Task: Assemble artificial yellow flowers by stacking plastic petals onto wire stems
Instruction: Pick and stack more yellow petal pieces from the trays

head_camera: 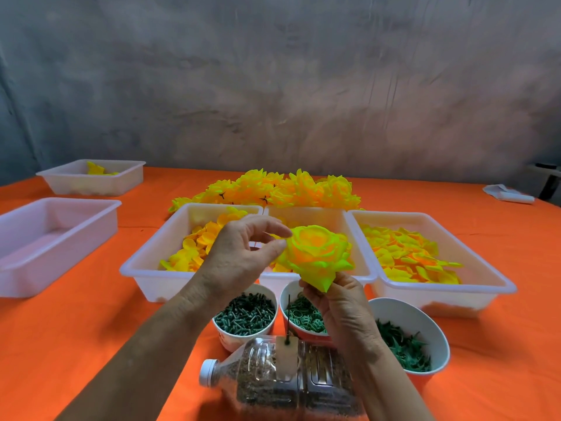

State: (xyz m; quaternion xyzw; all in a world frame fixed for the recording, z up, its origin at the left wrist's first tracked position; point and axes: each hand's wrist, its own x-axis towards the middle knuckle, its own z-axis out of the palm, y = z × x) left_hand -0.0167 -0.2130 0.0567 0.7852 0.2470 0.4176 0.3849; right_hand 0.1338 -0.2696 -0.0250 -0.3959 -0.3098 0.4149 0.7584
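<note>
Bottle [282, 378]: lies near, on the orange desk [91, 344].
Right hand [340, 305]: grips the flower [318, 253] from below.
Left hand [239, 256]: thumb and finger pinch the flower's left petal edge.
Flower: held above the middle tray [315, 217].
Far: pile of finished flowers [273, 188].

The flower [317, 253] is bright yellow with orange in its folds, its petals stacked in layers like an open rose. It is in the air above the middle tray, tilted, with its open face up and toward the camera and its pointed base down. Loose yellow petals [409, 256] fill the right tray; more petals [197, 247] lie in the left tray of the three. Behind the trays, finished flowers [273, 188] lie in a heap on the worktop — some with dark centres showing.
</note>
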